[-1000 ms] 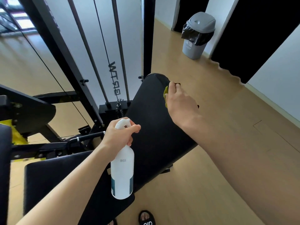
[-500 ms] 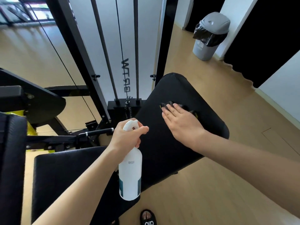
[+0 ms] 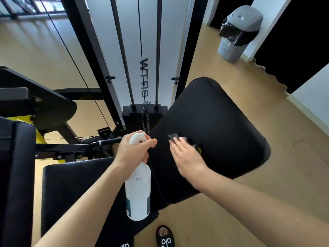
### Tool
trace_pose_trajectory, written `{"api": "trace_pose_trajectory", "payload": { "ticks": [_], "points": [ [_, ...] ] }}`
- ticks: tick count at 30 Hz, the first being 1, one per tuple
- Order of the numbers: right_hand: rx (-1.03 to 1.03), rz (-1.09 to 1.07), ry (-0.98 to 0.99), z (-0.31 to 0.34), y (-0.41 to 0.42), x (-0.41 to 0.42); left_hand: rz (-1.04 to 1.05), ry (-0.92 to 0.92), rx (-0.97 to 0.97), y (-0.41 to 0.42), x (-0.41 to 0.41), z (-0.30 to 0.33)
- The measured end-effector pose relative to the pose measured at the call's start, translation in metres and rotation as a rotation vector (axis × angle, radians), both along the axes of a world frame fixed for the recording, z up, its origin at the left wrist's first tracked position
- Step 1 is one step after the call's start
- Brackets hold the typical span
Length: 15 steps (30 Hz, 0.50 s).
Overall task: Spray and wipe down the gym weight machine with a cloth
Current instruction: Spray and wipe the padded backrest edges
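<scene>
One hand (image 3: 187,157) presses cloth (image 3: 173,136) flat on pad (image 3: 222,122).

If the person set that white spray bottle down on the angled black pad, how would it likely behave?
The spray bottle is tall and narrow, so it would probably tip. The pad slopes, so it might then slide or roll off. It hangs easily from the left hand, suggesting it is fairly light.

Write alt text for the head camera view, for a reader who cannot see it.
A person's right hand presses a dark cloth flat on a black padded backrest of a gym weight machine, while the left hand holds a white spray bottle by its trigger. A grey bin stands on the wooden floor behind.
</scene>
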State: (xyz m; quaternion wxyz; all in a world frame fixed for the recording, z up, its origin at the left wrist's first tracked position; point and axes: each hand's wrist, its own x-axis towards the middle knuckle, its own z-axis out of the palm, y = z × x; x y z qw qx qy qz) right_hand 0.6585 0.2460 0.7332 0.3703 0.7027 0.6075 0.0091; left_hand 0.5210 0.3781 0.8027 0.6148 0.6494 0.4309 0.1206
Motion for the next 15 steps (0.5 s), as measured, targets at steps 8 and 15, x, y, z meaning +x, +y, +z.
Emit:
{"api": "trace_pose_trajectory", "payload": {
  "ticks": [8, 15],
  "points": [
    [-0.008, 0.205, 0.104, 0.024, 0.015, 0.019, -0.006, -0.013, 0.004, 0.007, -0.005, -0.003],
    [0.12, -0.094, -0.177, 0.077, 0.086, 0.083, 0.024, 0.034, -0.034, 0.014, -0.011, -0.017]
  ]
}}
